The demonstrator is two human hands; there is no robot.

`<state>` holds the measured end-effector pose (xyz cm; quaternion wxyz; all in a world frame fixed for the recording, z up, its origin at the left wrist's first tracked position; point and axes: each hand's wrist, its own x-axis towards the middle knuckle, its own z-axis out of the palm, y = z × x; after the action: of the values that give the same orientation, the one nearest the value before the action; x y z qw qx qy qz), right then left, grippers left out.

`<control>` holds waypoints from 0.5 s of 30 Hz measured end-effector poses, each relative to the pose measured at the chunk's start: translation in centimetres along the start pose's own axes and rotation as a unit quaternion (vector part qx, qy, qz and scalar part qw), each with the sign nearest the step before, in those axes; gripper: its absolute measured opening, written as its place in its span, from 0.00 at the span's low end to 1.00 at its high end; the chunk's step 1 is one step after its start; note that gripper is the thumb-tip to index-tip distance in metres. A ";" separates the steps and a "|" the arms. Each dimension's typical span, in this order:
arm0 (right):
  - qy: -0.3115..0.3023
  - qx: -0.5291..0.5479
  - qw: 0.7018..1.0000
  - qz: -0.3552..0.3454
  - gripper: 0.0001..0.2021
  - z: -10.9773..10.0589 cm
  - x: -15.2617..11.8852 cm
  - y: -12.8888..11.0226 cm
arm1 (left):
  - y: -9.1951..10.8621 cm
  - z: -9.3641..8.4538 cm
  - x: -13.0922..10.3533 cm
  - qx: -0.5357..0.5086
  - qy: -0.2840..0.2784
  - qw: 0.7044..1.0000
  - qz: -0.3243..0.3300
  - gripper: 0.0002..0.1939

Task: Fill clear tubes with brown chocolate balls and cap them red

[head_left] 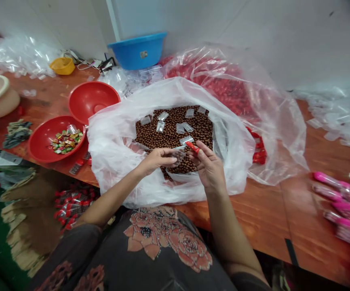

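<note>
A white plastic bag (111,133) lies open, full of small brown balls (175,117). Several clear plastic containers (160,126) rest on the balls. Over the bag's opening, my left hand (158,161) is closed on a clear container (178,157). My right hand (208,163) pinches a small red piece (192,146) between thumb and fingers, just right of that container and apart from it.
Two red bowls (93,97) stand left of the bag, the nearer one (38,139) with wrapped sweets. Behind are a blue basin (138,50) and a clear bag of red pieces (217,81). Pink-capped tubes (341,202) lie at right, filled red-capped containers (74,202) below the table's left edge.
</note>
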<state>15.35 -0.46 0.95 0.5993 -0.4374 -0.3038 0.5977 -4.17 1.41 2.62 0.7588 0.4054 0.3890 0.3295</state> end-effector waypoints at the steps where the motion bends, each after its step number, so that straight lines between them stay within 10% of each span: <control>1: -0.001 -0.024 1.000 -0.009 0.19 0.1 0.0 0.2 | -0.1 0.1 -0.1 0.000 -0.011 1.000 0.001 0.25; 15: -0.149 -0.262 0.952 -0.060 0.24 -0.5 -1.7 0.1 | -1.7 -0.3 -1.2 0.206 0.000 0.971 0.122 0.20</control>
<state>15.56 -2.20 0.94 0.4467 -0.4658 -0.5611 0.5183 -4.70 -0.21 1.43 0.6132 0.5970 0.3962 0.3326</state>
